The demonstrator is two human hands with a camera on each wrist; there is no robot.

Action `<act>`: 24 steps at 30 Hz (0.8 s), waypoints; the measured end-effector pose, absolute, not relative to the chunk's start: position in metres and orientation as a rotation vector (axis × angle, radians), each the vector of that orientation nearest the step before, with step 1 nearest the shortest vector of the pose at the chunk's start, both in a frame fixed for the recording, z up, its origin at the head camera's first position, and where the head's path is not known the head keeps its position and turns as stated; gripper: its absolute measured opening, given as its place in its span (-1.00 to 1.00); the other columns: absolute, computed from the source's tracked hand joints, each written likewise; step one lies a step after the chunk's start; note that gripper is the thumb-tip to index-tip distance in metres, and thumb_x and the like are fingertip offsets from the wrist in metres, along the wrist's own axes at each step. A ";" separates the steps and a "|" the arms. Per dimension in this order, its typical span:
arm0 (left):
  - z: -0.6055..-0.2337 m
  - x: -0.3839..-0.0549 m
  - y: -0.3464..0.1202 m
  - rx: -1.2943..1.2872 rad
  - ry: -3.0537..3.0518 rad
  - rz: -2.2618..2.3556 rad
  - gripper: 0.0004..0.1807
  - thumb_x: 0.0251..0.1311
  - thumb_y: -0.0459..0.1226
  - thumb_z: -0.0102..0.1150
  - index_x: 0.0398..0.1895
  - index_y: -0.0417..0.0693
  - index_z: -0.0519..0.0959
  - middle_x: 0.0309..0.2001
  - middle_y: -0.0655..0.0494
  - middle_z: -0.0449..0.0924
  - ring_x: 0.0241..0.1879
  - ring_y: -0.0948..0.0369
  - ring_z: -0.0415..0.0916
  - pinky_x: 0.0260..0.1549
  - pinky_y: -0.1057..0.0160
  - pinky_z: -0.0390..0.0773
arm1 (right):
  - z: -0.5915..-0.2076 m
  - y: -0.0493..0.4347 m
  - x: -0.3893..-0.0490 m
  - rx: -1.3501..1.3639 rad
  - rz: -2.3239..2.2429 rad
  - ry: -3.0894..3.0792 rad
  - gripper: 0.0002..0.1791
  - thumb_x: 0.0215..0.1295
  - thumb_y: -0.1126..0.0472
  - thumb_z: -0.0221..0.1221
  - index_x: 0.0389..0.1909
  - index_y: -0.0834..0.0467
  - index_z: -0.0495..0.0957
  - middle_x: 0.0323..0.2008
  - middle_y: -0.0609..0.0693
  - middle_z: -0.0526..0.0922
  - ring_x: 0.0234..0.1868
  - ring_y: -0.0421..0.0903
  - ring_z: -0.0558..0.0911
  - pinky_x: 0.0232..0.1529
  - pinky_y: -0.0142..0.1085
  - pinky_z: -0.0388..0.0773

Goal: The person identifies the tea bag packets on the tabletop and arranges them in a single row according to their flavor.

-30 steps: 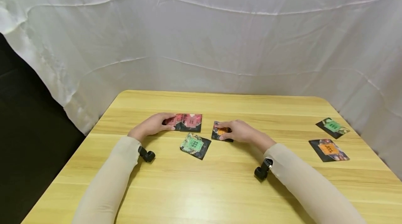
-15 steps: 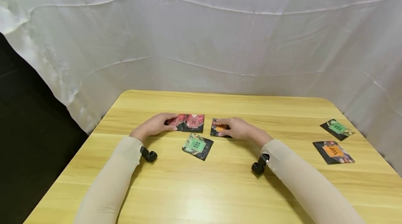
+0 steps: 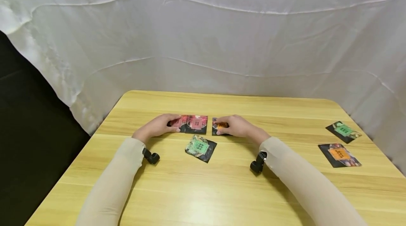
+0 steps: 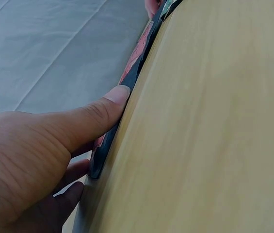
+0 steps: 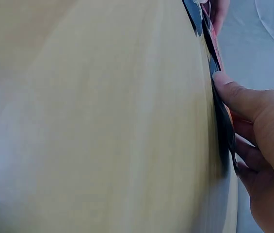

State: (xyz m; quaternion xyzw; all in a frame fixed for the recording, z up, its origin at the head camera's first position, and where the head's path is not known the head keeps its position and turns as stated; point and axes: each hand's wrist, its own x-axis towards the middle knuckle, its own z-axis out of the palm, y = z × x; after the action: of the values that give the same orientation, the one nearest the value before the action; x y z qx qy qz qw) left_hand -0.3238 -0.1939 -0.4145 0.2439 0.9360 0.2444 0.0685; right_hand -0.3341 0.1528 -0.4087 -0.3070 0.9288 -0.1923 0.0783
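Note:
My left hand (image 3: 157,126) grips a flat black square packet with a red label (image 3: 176,123), thumb at the near edge and fingers over the far side. A second red-labelled packet (image 3: 197,124) lies directly to its right, touching or slightly overlapping it. Between thumb and fingers, my right hand (image 3: 238,126) pinches an orange-labelled packet (image 3: 221,126), a narrow strip of table away from the red pair. In the right wrist view this black packet (image 5: 221,121) looks bent and a little raised off the table. Each hand covers part of its packet.
A green-labelled packet (image 3: 200,147) lies askew on the wooden table (image 3: 190,187), just nearer than the red pair. Over at the right lie another green packet (image 3: 343,131) and another orange packet (image 3: 340,155). A pale curtain (image 3: 203,43) hangs behind the table.
My right hand has moved the orange packet left and slightly away from me, narrowing its gap to the red packets and straightening it. The left hand stays on its red packet.

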 end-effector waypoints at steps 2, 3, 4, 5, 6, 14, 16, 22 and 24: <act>-0.414 -0.323 -0.193 0.731 2.814 0.742 -0.22 0.27 0.00 0.25 0.45 -0.17 0.27 0.39 -0.12 0.29 0.39 -0.07 0.17 0.36 -0.05 0.17 | -0.407 0.151 -0.335 -0.933 -0.548 2.778 -0.40 0.31 -0.19 0.20 0.32 -0.07 0.47 0.29 -0.01 0.48 0.32 0.06 0.40 0.30 0.02 0.33; -0.414 -0.323 -0.193 0.731 2.812 0.746 -0.22 0.27 0.00 0.25 0.45 -0.17 0.27 0.39 -0.12 0.29 0.39 -0.07 0.17 0.36 -0.05 0.17 | -0.407 0.151 -0.335 -0.928 -0.541 2.778 -0.40 0.31 -0.19 0.20 0.32 -0.08 0.47 0.29 -0.02 0.47 0.32 0.06 0.40 0.31 0.01 0.32; -0.414 -0.323 -0.192 0.729 2.809 0.752 -0.22 0.27 0.00 0.25 0.45 -0.17 0.27 0.39 -0.12 0.30 0.39 -0.06 0.18 0.36 -0.05 0.18 | -0.406 0.150 -0.335 -0.926 -0.536 2.779 -0.40 0.31 -0.19 0.20 0.32 -0.07 0.47 0.29 -0.01 0.47 0.32 0.07 0.40 0.32 0.02 0.31; -0.414 -0.322 -0.192 0.728 2.805 0.762 -0.23 0.27 -0.01 0.25 0.45 -0.17 0.27 0.38 -0.12 0.30 0.39 -0.06 0.18 0.36 -0.05 0.19 | -0.406 0.150 -0.335 -0.924 -0.534 2.779 -0.40 0.31 -0.19 0.20 0.32 -0.07 0.47 0.30 0.00 0.47 0.33 0.07 0.39 0.32 0.02 0.30; -0.414 -0.322 -0.192 0.733 2.803 0.764 -0.23 0.28 -0.02 0.25 0.45 -0.18 0.27 0.38 -0.13 0.30 0.39 -0.07 0.18 0.35 -0.06 0.19 | -0.406 0.149 -0.335 -0.919 -0.530 2.782 -0.40 0.31 -0.20 0.20 0.32 -0.08 0.47 0.30 0.00 0.46 0.33 0.07 0.39 0.33 0.02 0.30; -0.414 -0.322 -0.191 0.729 2.800 0.777 -0.24 0.28 -0.04 0.25 0.45 -0.18 0.27 0.37 -0.13 0.31 0.38 -0.05 0.21 0.34 -0.03 0.22 | -0.408 0.148 -0.336 -0.943 -0.529 2.791 -0.40 0.30 -0.21 0.20 0.31 -0.07 0.49 0.29 -0.01 0.47 0.32 0.05 0.41 0.32 -0.01 0.31; -0.414 -0.322 -0.191 0.726 2.799 0.780 -0.24 0.28 -0.04 0.26 0.45 -0.18 0.27 0.38 -0.13 0.31 0.38 -0.05 0.21 0.34 -0.04 0.21 | -0.408 0.147 -0.336 -0.957 -0.534 2.789 -0.41 0.31 -0.20 0.20 0.31 -0.07 0.49 0.29 -0.01 0.47 0.31 0.05 0.41 0.32 -0.01 0.32; -0.415 -0.322 -0.191 0.737 2.806 0.769 -0.23 0.27 -0.02 0.25 0.44 -0.19 0.27 0.38 -0.14 0.31 0.38 -0.06 0.20 0.35 -0.05 0.20 | -0.407 0.146 -0.336 -0.979 -0.529 2.789 -0.41 0.31 -0.18 0.20 0.30 -0.04 0.50 0.29 0.00 0.47 0.31 0.06 0.42 0.32 0.00 0.32; -0.416 -0.323 -0.191 0.740 2.810 0.759 -0.22 0.27 0.00 0.25 0.44 -0.19 0.27 0.38 -0.14 0.31 0.38 -0.06 0.20 0.35 -0.05 0.20 | -0.406 0.146 -0.336 -0.981 -0.522 2.790 -0.42 0.31 -0.18 0.21 0.29 -0.04 0.50 0.29 0.01 0.47 0.30 0.07 0.42 0.32 0.00 0.32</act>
State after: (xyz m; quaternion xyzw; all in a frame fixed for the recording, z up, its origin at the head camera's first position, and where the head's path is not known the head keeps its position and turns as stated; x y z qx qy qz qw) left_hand -0.3228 -0.1909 -0.4155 0.2458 0.9334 0.2522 0.0690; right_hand -0.3364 0.1460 -0.4065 -0.3259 0.9267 -0.1735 0.0692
